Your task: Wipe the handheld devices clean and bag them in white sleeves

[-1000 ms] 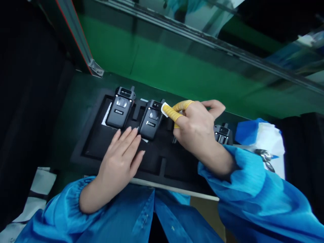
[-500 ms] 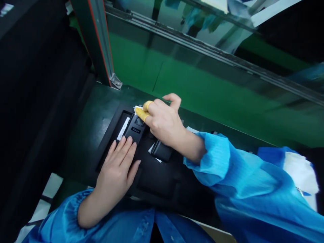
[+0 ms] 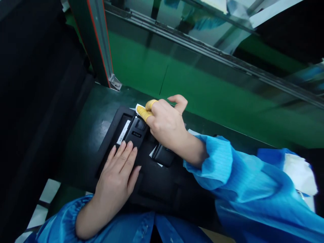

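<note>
on my feed, a dark green bench top point(image 3: 97, 116) carries a black tray point(image 3: 115, 118) set at a slant, and the black handset point(image 3: 136, 135) marked "riton" lies face up at the tray's left end, beside a white label point(image 3: 123, 132). my left hand point(image 3: 115, 179) has its four fingers nearly straight and close together, tips on the handset's lower end, thumb spread apart. my right hand point(image 3: 168, 123) is curled, its yellow-covered fingers point(image 3: 144, 114) holding a small white pad point(image 3: 137, 107) at the handset's top edge; one finger sticks out, and i cannot see the thumb. a second black handset point(image 3: 163, 155) shows its lower end under my right wrist, with white paper poking out below it.

as for edges, i have a green panel point(image 3: 192, 91) running along the far side, with a metal rail point(image 3: 202, 48) above it and a red-edged post point(image 3: 97, 40) with a metal bracket point(image 3: 115, 83) at the far left corner. black material point(image 3: 37, 87) bounds the left side. i get the widest strip of bench top between that and the tray; beyond the tray, the strip narrows toward the panel. a white cloth point(image 3: 300, 172) lies on the right, past my blue sleeve point(image 3: 253, 175). the tray's near edge is too dark to trace.
</note>
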Demonstrator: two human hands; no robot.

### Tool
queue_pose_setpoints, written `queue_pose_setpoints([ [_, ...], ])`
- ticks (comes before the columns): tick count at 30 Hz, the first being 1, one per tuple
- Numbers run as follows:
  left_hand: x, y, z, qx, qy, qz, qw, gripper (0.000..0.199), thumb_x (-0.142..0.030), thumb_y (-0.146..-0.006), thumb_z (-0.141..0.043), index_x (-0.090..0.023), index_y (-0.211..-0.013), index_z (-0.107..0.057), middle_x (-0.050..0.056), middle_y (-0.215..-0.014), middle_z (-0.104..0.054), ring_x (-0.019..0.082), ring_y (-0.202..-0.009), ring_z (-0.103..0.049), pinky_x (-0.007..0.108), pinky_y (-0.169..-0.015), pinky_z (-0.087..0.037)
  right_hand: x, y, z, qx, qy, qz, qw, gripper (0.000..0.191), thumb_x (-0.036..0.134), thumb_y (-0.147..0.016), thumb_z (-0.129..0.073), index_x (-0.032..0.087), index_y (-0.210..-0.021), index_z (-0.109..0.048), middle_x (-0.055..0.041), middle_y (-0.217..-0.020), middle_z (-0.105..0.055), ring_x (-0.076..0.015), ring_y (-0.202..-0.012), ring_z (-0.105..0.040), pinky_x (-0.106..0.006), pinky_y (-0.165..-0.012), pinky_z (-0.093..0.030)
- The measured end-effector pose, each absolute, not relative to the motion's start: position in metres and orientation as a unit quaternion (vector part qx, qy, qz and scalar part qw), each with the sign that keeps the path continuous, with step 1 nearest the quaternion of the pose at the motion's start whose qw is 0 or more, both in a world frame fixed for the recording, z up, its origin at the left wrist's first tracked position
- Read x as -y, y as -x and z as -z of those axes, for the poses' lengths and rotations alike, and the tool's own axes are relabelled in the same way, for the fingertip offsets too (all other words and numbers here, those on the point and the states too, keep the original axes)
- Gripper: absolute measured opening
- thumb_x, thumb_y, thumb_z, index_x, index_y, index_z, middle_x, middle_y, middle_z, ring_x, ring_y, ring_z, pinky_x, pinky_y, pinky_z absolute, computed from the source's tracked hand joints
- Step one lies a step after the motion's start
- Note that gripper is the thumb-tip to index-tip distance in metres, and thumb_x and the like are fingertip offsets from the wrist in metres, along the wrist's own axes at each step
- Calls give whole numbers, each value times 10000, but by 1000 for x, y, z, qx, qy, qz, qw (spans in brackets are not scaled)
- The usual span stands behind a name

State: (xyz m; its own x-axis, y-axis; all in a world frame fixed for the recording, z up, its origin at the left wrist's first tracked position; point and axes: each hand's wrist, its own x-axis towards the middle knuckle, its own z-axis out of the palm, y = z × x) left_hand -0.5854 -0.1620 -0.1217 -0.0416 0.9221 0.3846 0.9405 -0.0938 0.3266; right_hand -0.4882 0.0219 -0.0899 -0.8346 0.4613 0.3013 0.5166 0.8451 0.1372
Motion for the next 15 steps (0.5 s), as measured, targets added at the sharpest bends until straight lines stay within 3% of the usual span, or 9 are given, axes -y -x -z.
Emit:
queue_pose_setpoints([
  [7,162,586,121,671,694,262,5,358,-170,-916,-552,-58,-1256,-546,188,-1290,-630,313,-1227,-581,489,-1036,-471,-17,457,95,938,255,180,149,402,76,-928,-325,189,-730,-657,4,-776,-614,-122,-738,-451,-386,-894,-164],
  [11,163,585,122,677,687,264,-1,383,-175,-917,-554,-79,-1286,-526,182,-1307,-618,301,-1252,-563,495,-1058,-455,-17,437,88,931,303,156,127,408,131,-930,-320,204,-715,-660,-9,-782,-627,-133,-718,-465,-406,-852,-190],
  [15,163,585,122,675,686,270,4,369,-172,-917,-552,-82,-1274,-534,186,-1297,-624,296,-1250,-566,491,-1056,-458,-12,433,78,929,301,134,171,348,122,-895,-372,209,-777,-688,-23,-814,-639,-144,-722,-480,-408,-824,-196],
])
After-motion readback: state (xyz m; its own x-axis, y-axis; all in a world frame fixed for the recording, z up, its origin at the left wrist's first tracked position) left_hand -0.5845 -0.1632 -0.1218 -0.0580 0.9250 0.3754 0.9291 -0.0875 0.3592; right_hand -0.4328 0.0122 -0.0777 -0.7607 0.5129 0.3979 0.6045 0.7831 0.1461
